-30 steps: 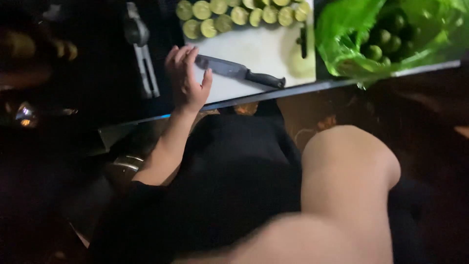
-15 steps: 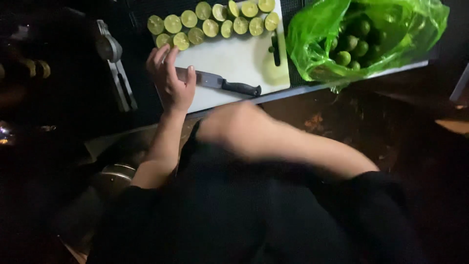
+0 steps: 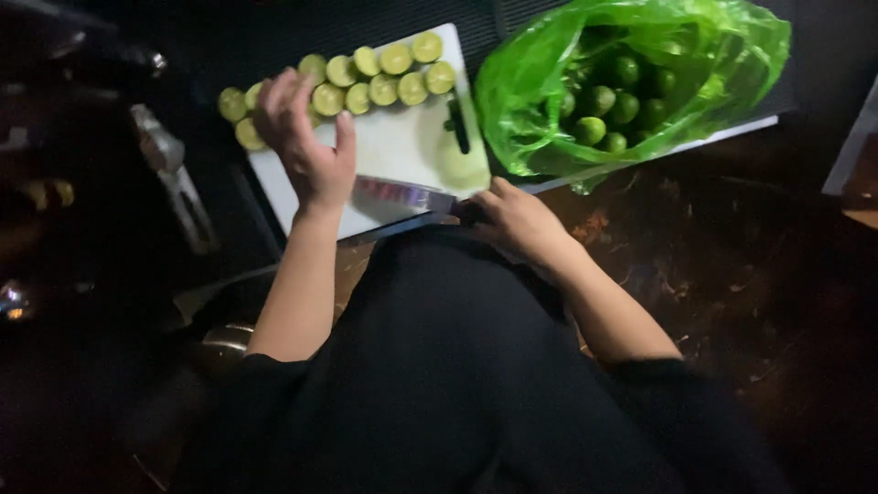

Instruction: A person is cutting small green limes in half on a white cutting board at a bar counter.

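Observation:
A white cutting board (image 3: 402,137) lies on a dark counter, with two rows of cut lime halves (image 3: 380,78) along its far edge. My left hand (image 3: 306,146) rests flat on the board's left part, fingers spread, its fingertips at the nearest lime halves. A knife (image 3: 398,194) lies across the board's near edge, blade pointing left. My right hand (image 3: 512,215) is closed around its dark handle at the board's near right corner.
An open green plastic bag (image 3: 640,82) holding several whole limes sits right of the board. A small dark tool (image 3: 457,123) and a pale lime piece (image 3: 462,163) lie on the board's right side. A metal tool (image 3: 169,174) lies to the left.
My right arm has come down from in front of the camera and its hand has taken the knife handle. My left hand slid up the board toward the lime halves.

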